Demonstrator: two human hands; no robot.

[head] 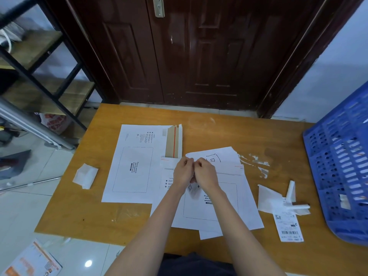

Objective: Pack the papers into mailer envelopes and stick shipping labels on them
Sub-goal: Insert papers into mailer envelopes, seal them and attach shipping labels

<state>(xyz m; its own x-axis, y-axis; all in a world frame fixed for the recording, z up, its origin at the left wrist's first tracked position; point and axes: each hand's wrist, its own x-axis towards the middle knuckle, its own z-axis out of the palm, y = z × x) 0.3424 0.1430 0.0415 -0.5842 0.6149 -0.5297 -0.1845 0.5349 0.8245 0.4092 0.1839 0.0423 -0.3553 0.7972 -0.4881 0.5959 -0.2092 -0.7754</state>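
Observation:
A white mailer envelope lies in front of me on the wooden table, its printed waybill box facing up. Several white papers, the top one marked in black pen, stick out of its far end. My left hand and my right hand meet over that end, fingers curled and pinching the papers' near left edge. A second mailer envelope lies to the left with its brown flap open. A printed shipping label lies at the right.
A blue plastic crate leans at the table's right edge. Crumpled white backing paper lies beside the label, and another scrap sits at the left. Torn tape bits stick to the tabletop. A dark door stands behind the table.

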